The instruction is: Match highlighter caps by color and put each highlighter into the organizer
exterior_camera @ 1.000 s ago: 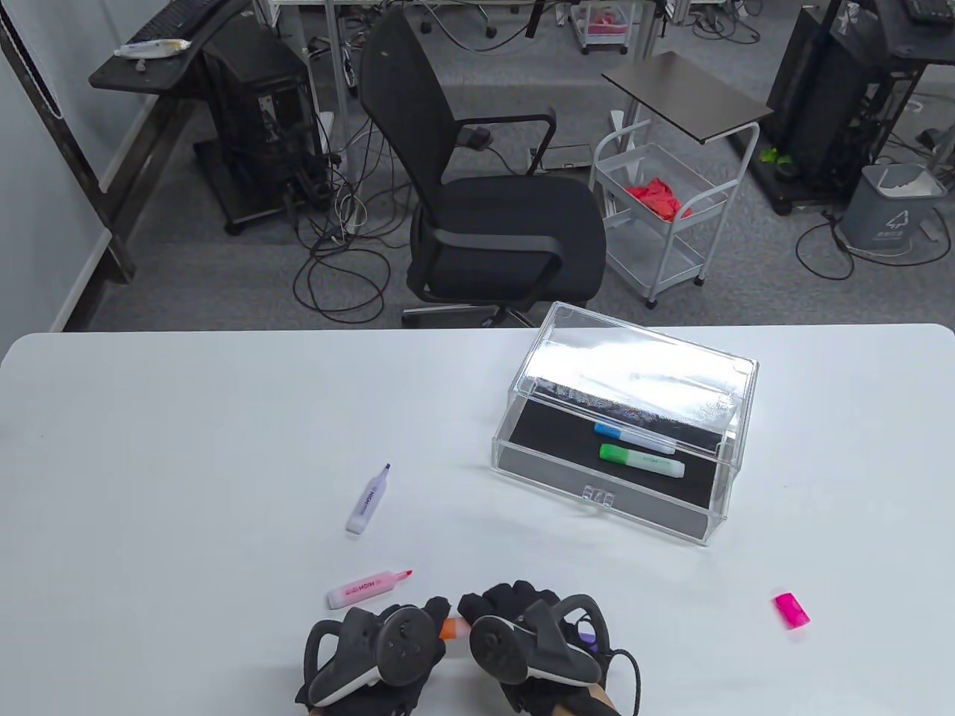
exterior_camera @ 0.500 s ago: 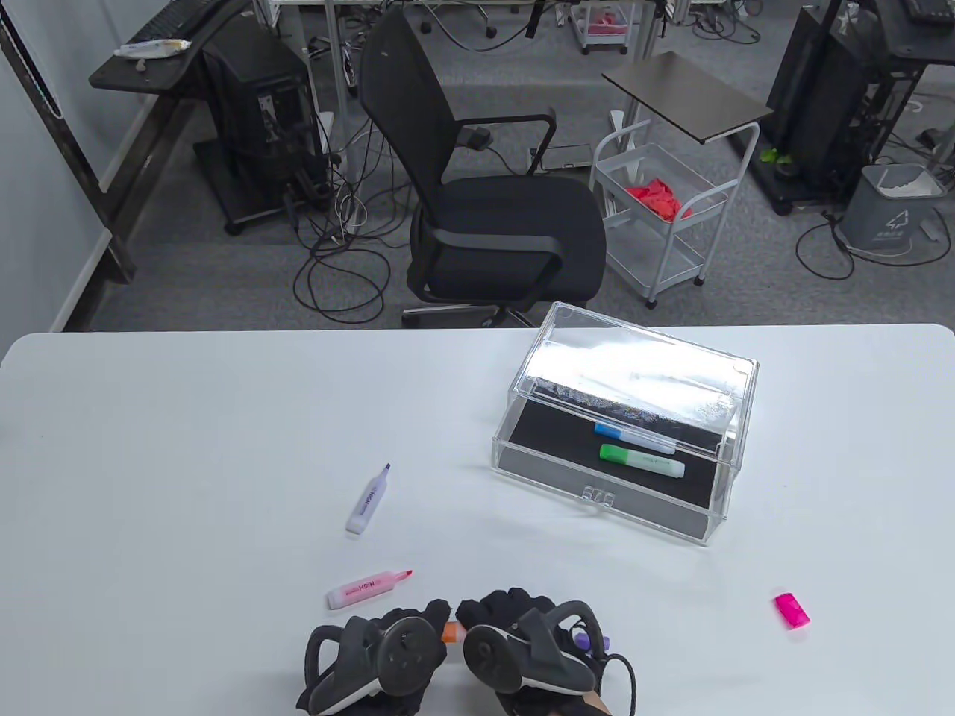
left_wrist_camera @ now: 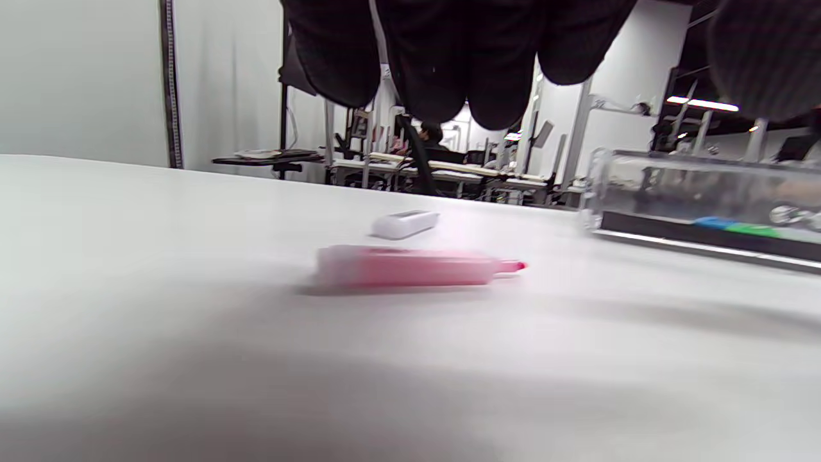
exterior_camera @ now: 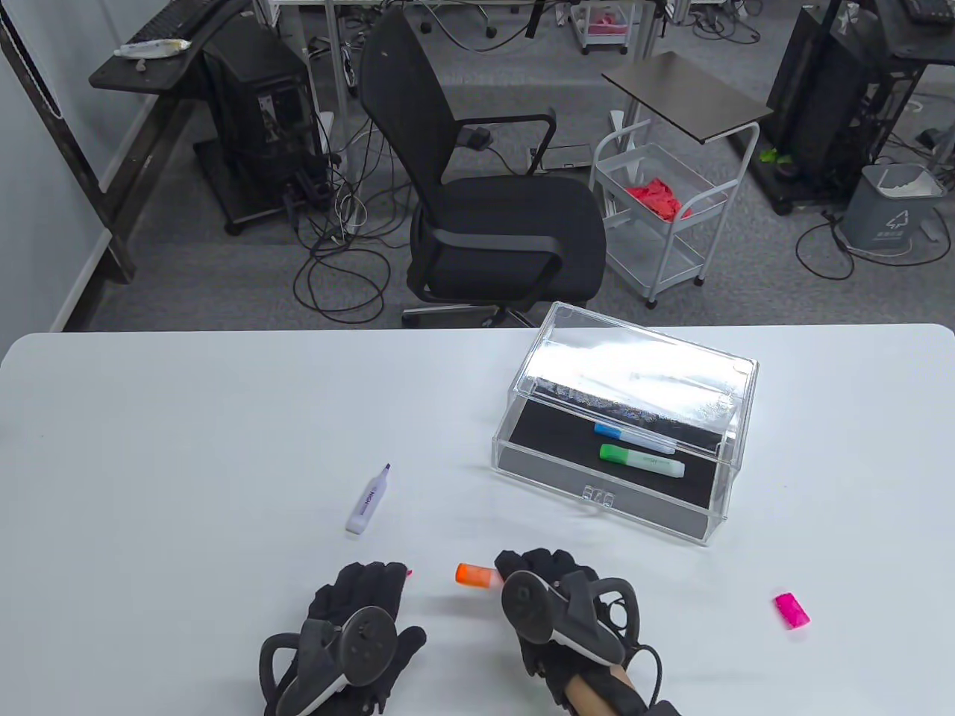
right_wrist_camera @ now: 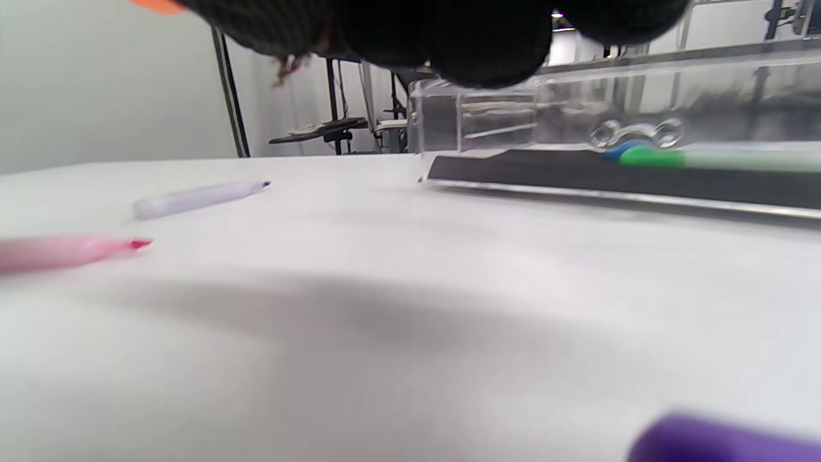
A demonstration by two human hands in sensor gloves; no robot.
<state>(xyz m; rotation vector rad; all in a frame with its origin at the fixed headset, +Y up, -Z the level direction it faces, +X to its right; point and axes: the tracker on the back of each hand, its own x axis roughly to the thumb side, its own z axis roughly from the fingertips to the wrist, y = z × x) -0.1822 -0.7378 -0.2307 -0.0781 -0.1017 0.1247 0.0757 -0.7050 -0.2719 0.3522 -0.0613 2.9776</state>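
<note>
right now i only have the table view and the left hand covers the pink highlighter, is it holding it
observer: No. In the left wrist view the pink highlighter lies flat on the table, tip bare, with the left hand fingers above it.
operator: ok, and i can't see a purple cap anywhere
observer: The right wrist view shows a blurred purple piece low and close under the right hand, probably that cap.

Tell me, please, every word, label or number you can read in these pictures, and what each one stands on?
Nothing here reads with certainty.
Purple highlighter: dark print along the barrel, too small to read.
Green highlighter in the organizer: faint print on the barrel, illegible.
Pink highlighter: blurred in the left wrist view, no print legible.
Grey bin on the floor: a white symbol with small print beneath, too small to read.
</note>
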